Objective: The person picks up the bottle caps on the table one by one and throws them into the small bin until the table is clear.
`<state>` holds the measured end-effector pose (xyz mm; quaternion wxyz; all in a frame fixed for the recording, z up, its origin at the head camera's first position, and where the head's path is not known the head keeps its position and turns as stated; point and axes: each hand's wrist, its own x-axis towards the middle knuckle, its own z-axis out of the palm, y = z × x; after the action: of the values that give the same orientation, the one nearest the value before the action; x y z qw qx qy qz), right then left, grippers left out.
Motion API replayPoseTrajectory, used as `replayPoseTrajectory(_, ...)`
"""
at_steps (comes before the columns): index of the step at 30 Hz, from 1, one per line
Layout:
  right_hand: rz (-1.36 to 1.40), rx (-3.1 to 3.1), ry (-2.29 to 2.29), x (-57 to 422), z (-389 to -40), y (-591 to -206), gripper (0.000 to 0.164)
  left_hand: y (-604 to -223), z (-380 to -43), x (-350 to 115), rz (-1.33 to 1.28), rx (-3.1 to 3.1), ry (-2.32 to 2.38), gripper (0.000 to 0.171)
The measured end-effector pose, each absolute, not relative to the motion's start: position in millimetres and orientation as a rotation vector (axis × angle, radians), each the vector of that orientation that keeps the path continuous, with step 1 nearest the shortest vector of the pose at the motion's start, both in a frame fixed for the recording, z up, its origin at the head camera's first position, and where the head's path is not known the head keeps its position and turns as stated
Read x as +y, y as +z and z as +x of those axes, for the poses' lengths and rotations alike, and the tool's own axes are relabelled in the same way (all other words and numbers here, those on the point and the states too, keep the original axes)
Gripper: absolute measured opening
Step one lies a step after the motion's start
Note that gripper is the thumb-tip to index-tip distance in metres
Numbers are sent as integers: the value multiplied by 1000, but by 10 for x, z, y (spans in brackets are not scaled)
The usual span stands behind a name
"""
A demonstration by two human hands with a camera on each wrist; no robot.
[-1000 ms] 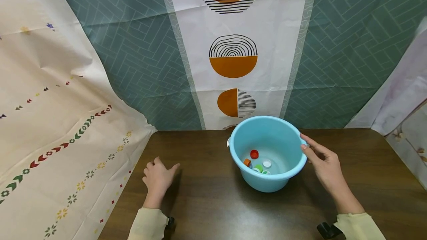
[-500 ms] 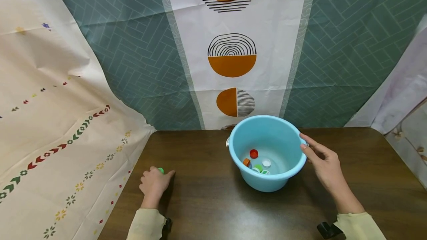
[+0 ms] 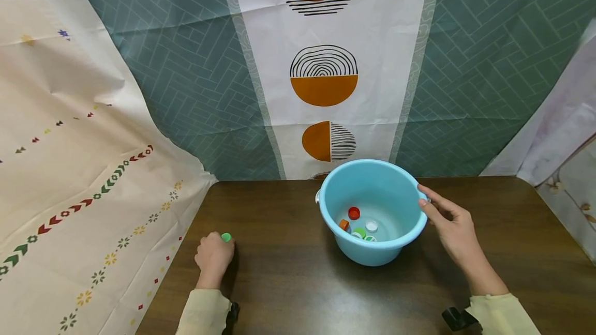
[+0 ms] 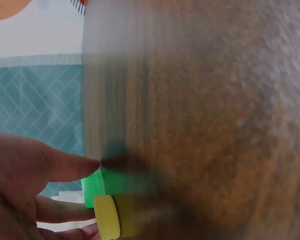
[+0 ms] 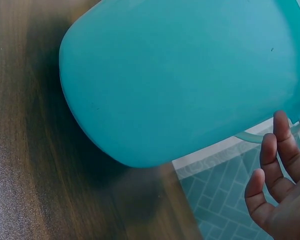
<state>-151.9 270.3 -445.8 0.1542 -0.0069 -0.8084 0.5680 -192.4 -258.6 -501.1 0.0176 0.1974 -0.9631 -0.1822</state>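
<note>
At the left of the table, my left hand (image 3: 214,255) pinches a green bottle cap (image 4: 93,188) between thumb and a finger. A yellow bottle cap (image 4: 107,217) stands against the green one, close to the fingers; in the head view the hand hides it. My right hand (image 3: 453,226) holds the rim of a light blue bucket (image 3: 372,255) at its right side, thumb and forefinger on the edge. Inside the bucket lie several bottle caps, among them a red cap (image 3: 354,213), an orange cap (image 3: 344,225) and a white cap (image 3: 371,226).
The brown wooden table (image 3: 288,293) carries the bucket right of its middle. Behind it hangs a green and white patterned cloth (image 3: 326,143). A cream cloth (image 3: 139,195) hangs along the left edge. The bucket's handle (image 5: 250,137) shows beneath the rim.
My left hand has come down onto the table and drawn its thumb in on the green cap, which has come into sight. The right hand and bucket stay in place.
</note>
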Motion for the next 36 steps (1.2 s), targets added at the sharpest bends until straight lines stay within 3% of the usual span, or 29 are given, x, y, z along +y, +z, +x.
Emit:
replayPoseTrajectory(13,-16,-2335,1611,2699,-1521,-4457,44,-5007,-1949,-2584,615,-2890,-592,38)
replayPoseTrajectory(22,-10,-2333,1599,2695,-1514,-4487,44,-4933,-1957,-2447,445,-2701,-627,25)
replayPoseTrajectory(36,-13,-2331,1586,2682,-1491,-4465,43,-4671,-1958,-2179,350,-2525,-834,37)
